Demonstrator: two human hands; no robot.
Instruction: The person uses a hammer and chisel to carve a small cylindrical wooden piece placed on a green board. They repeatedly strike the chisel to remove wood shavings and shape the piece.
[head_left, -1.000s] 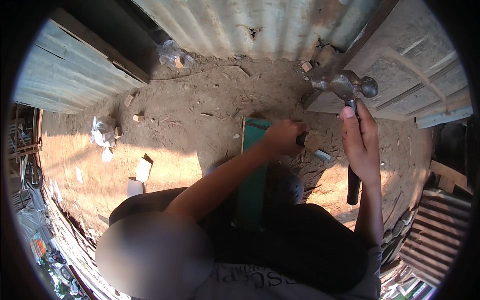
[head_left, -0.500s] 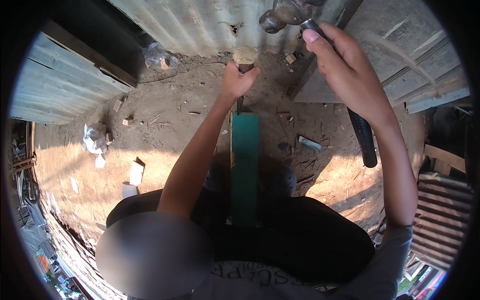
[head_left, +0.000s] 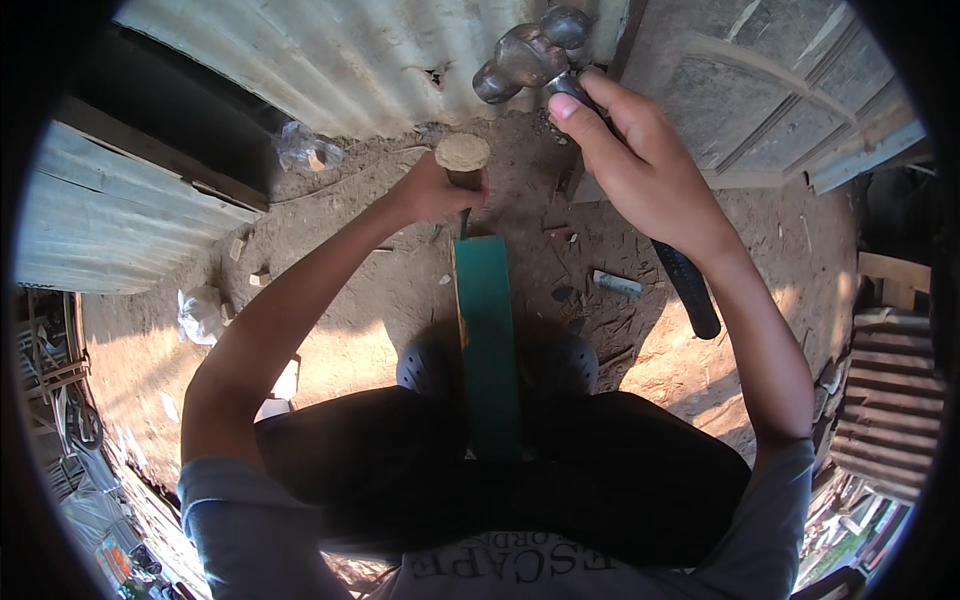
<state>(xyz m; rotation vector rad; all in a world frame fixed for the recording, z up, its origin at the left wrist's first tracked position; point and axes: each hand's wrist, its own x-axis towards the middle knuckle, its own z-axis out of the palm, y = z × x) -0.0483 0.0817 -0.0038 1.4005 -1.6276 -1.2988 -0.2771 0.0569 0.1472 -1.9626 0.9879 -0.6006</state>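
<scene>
A green-painted board [head_left: 483, 340] runs lengthwise between my legs. My left hand [head_left: 438, 192] is closed on an upright chisel [head_left: 462, 154] with a pale, battered wooden top; its narrow blade stands at the board's far end, though I cannot tell if it touches. My right hand [head_left: 650, 175] grips a ball-peen hammer [head_left: 528, 55] by its dark handle, the steel head raised above and right of the chisel.
Corrugated metal sheets [head_left: 350, 55] and an old panel door [head_left: 770, 90] border the dirt ground. Wood offcuts [head_left: 258, 278], a white plastic bag [head_left: 200, 317] and a small pale piece [head_left: 616, 283] lie around. Rusty sheeting [head_left: 885, 400] is at right.
Since a second ago my left hand has swung up to the board's far end with the chisel upright. The hammer has risen and moved left, then shifted further left toward the chisel.
</scene>
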